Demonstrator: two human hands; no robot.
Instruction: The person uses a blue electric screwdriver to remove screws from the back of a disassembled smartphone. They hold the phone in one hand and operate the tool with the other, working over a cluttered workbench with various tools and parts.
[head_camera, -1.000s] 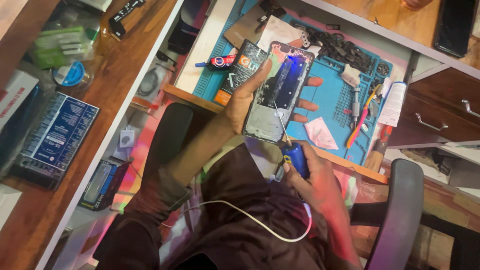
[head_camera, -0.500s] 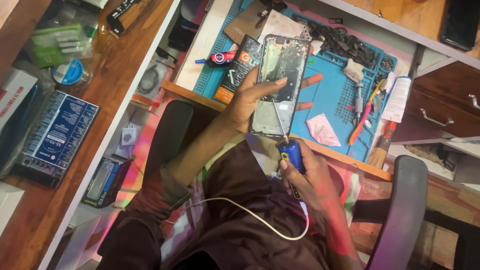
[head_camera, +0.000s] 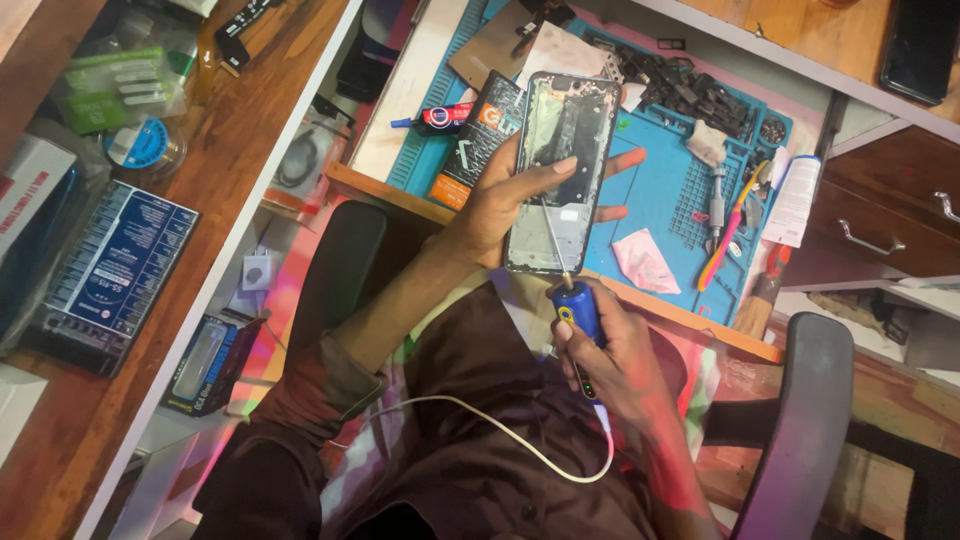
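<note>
My left hand (head_camera: 510, 195) holds an opened phone (head_camera: 560, 170) with its back cover off, above the near edge of a blue work mat (head_camera: 660, 180). The thumb lies across the phone's middle and fingertips show on its right side. My right hand (head_camera: 615, 350) grips a blue electric screwdriver (head_camera: 578, 310). Its thin bit (head_camera: 553, 240) points up into the lower part of the phone. A white cable (head_camera: 480, 420) runs from the screwdriver's rear end across my dark brown shirt.
Tweezers, a pink-handled tool (head_camera: 730, 235), a pink cloth (head_camera: 645, 262), a glue tube (head_camera: 440, 118) and loose parts lie on the mat. A blue device (head_camera: 110, 270) and tape rolls sit on the wooden bench at left. Drawers (head_camera: 880, 225) and a chair armrest (head_camera: 800, 420) are at right.
The view shifted slightly. My left hand and the phone moved a little left and tilted more upright. The right hand with the screwdriver stayed below, its bit still on the phone.
</note>
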